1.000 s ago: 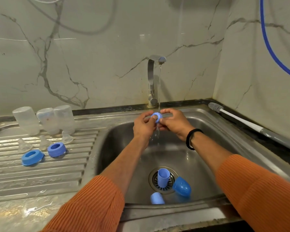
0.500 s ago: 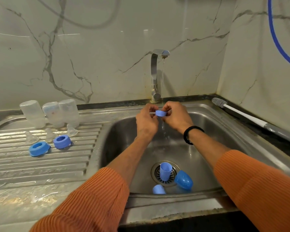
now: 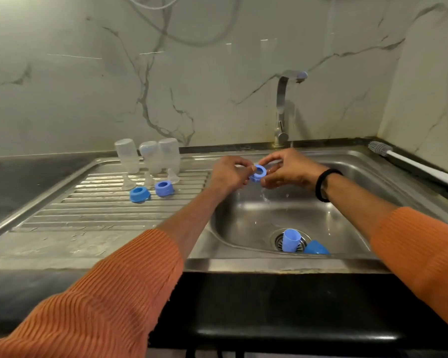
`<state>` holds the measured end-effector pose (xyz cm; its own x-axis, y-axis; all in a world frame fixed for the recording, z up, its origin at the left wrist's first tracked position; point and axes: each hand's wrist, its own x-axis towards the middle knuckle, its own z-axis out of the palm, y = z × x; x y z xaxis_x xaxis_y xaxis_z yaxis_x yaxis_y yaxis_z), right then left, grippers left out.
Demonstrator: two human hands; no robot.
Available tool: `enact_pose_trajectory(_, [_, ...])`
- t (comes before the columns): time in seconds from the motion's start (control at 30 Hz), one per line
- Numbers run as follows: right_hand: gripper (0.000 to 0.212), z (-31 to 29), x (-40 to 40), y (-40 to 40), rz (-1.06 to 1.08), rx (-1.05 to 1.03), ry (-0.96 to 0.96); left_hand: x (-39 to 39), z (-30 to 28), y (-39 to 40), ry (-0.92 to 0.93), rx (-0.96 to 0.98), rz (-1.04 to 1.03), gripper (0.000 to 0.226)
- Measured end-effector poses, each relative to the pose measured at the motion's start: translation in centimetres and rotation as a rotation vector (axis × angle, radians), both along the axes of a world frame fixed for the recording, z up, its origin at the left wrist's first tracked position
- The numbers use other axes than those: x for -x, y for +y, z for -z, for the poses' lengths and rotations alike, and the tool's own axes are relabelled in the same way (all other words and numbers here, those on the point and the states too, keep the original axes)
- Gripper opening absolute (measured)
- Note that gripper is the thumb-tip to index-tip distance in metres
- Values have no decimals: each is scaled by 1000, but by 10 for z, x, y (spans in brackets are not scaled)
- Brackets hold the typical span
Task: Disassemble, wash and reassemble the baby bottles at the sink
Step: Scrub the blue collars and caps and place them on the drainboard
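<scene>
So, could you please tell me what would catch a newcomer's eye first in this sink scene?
Both hands meet over the steel sink basin: the left hand and right hand pinch a blue plastic screw ring between them. On the ridged draining board to the left, three clear upturned bottles stand behind two more blue rings. A blue cup-shaped cap sits on the drain.

Glossy steel sink (image 3: 360,161), matt blue plastic ring (image 3: 259,172), polished marble wall (image 3: 88,86).
</scene>
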<state>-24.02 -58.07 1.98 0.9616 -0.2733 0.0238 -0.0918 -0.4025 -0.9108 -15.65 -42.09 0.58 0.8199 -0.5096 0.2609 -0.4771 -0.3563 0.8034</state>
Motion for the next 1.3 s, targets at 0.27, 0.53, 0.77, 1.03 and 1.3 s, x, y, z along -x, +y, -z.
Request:
enact_pose_trajectory(0.27, [31,-9,-9,56,-67,269,46,11,-4,62,-70,-105,-65,27])
enact_pose_trajectory(0.53, [35,-22,-51,151,-147,105,34,-19,-14,165,-216,-77,-321,30])
enact_pose_trajectory(0.77, [28,-29,-114,258,-220,453,-165,-56,-1,266,-199,-60,-527,27])
enact_pose_trajectory(1.03, [16,0,-146,307,-236,822,-230,-70,11,299,-101,-99,-568,17])
enact_pose_trajectory(1.3, [15,-19,-133,286,-229,832,-247,-66,0,287,-235,-125,-617,24])
